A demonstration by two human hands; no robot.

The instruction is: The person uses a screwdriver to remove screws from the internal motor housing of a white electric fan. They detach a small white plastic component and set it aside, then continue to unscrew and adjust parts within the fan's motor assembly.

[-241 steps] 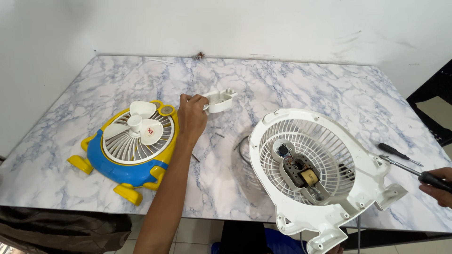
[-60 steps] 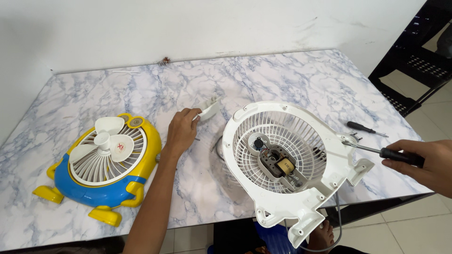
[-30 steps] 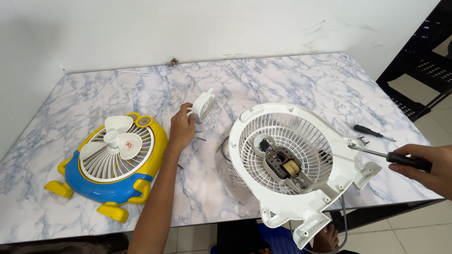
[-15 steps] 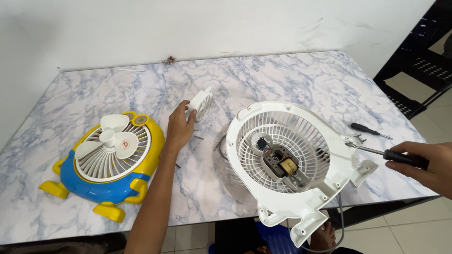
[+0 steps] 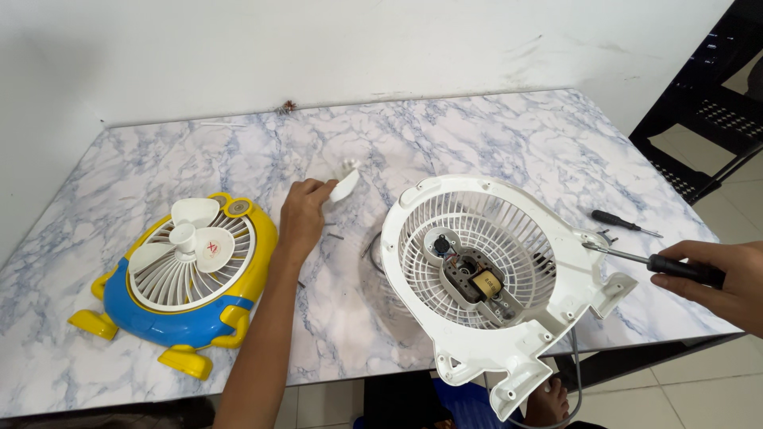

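My left hand (image 5: 300,216) holds a small white plastic fan part (image 5: 345,183) just above the marble table (image 5: 477,135), between the two fans. My right hand (image 5: 722,280) grips a black-handled screwdriver (image 5: 652,260) whose tip rests at the right edge of the white fan housing (image 5: 493,270). That housing lies tilted at the table's front edge, its grille and exposed motor (image 5: 475,280) facing up. A yellow and blue fan (image 5: 187,274) with white blades lies at the left.
A second, smaller black screwdriver (image 5: 624,223) lies on the table right of the white housing. Small screws lie near my left hand. A grey cord (image 5: 574,373) hangs below the housing. Black metal furniture (image 5: 707,103) stands at the far right.
My left hand has lifted the white part off the table and tilted it, then held it near the same spot. My right hand has kept the screwdriver at the housing's right edge.
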